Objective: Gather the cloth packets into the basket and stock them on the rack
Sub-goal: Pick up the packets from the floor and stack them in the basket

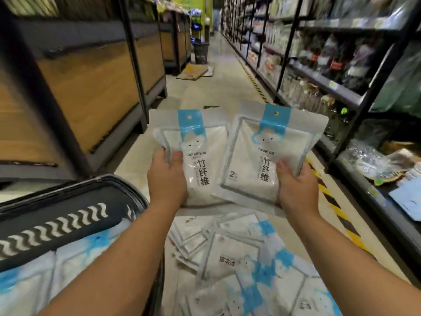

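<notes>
Currently two cloth packets are held up side by side over the aisle floor (227,87), one in each hand.

Left packet (196,142): flat frosted-white pouch with folded white cloth showing through. A light-blue band runs down from the top edge with a round hang hole in it, and below the band is a cartoon cloud with a face. The left hand (167,179) grips its lower left part, thumb pressed on the front and fingers hidden behind.

Right packet (257,156): same design, tilted slightly, its left edge lying over the left packet's right edge. The right hand (296,185) grips the lower right corner — thumb on the front, fingers curled round the edge.

Writing: both packets carry three large black characters in a vertical column, 竹纤维. A small brand line sits above the column, too blurred to read with confidence. The right packet also shows a "2" at lower left.

More packets of the same kind lie in a loose heap on the floor (239,258) below the forearms. A dark basket (68,215) with a white zigzag pattern stands at lower left — blue-and-white shapes inside it, blurred. A stocked rack (319,83) lines the right side, with yellow-black hazard tape (337,208) along its base.
</notes>
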